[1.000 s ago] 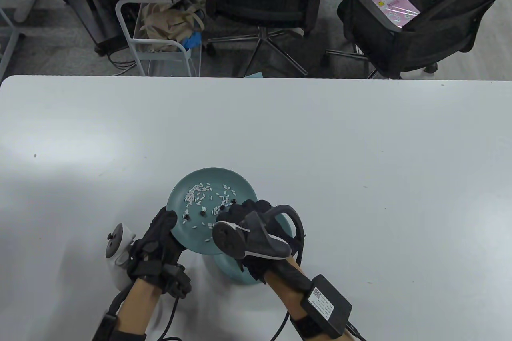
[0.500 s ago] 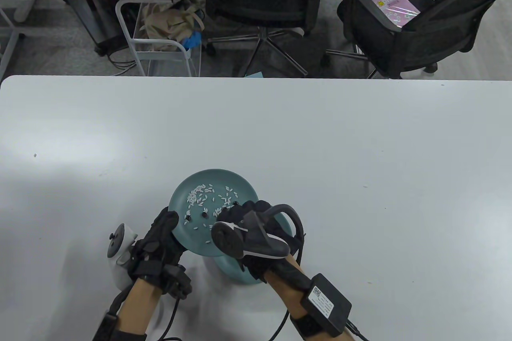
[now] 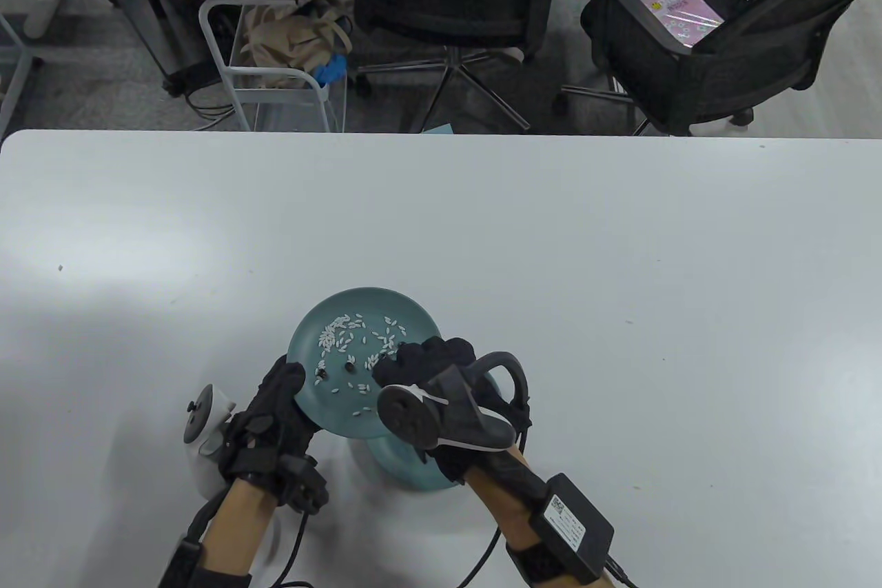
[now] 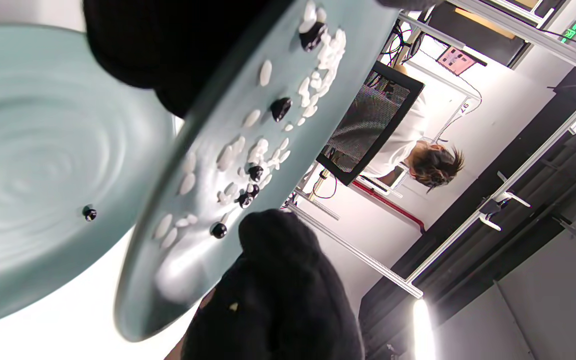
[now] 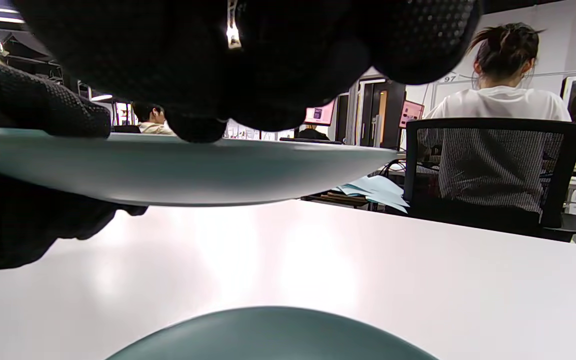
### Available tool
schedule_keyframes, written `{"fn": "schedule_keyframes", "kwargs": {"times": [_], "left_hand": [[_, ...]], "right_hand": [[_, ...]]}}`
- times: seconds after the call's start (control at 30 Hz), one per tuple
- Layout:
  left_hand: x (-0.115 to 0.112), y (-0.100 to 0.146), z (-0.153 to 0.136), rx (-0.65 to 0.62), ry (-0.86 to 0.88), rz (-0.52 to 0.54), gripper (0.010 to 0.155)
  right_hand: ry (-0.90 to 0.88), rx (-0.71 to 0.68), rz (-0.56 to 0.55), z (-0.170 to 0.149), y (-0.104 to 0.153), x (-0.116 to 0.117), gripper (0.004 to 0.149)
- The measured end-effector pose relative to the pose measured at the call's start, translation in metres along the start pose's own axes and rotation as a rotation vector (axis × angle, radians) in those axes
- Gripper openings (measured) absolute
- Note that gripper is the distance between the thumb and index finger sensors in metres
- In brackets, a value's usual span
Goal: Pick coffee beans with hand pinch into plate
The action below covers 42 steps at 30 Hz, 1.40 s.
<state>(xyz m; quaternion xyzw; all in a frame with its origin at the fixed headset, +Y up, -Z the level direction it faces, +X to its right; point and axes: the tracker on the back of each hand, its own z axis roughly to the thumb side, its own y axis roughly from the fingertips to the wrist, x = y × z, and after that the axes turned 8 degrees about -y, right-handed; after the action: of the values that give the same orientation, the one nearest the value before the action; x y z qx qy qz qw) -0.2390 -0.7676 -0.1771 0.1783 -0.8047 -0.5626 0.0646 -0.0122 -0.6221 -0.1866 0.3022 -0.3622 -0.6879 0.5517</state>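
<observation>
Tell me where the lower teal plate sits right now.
In the table view, the lower plate rests on the white table near the bottom centre, mostly hidden beneath the raised plate and the right hand.

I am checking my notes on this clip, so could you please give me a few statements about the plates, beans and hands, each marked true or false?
1. The left hand holds the upper plate off the table. True.
2. That plate carries only dark beans. False: pale grains lie mixed with a few dark beans.
3. A second plate sits below, holding one dark bean. True.
4. The right hand rests flat on the table. False: its fingers reach over the upper plate's near right rim.
</observation>
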Motion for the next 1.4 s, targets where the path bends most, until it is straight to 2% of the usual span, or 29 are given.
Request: {"fn": "schedule_keyframes", "kwargs": {"times": [0.27,0.33,0.53,0.77,0.83,1.0,1.2,1.4], "left_hand": [[0.005,0.004,0.009,-0.04,0.016,0.014,0.058],[0.007,0.004,0.011,-0.046,0.023,0.02,0.058],[0.013,0.005,0.013,-0.053,0.045,0.039,0.058],[0.019,0.006,0.013,-0.049,0.059,0.062,0.058],[0.02,0.006,0.014,-0.05,0.063,0.067,0.058],[0.02,0.006,0.014,-0.05,0.067,0.067,0.058],[0.02,0.006,0.014,-0.052,0.066,0.064,0.058],[0.02,0.006,0.014,-0.053,0.069,0.057,0.058]], "right_hand": [[-0.088,0.058,-0.113,-0.016,0.01,-0.024,0.037],[-0.111,0.076,-0.109,-0.021,0.012,-0.026,0.037],[-0.183,0.116,-0.071,-0.034,0.011,-0.022,0.037],[-0.182,0.19,-0.024,-0.048,0.009,-0.009,0.038],[-0.177,0.245,0.036,-0.054,0.009,0.0,0.038],[-0.167,0.284,0.15,-0.063,0.006,0.023,0.038],[-0.152,0.268,0.3,-0.058,0.001,0.05,0.038],[-0.116,0.267,0.384,-0.053,-0.002,0.07,0.038]]}}
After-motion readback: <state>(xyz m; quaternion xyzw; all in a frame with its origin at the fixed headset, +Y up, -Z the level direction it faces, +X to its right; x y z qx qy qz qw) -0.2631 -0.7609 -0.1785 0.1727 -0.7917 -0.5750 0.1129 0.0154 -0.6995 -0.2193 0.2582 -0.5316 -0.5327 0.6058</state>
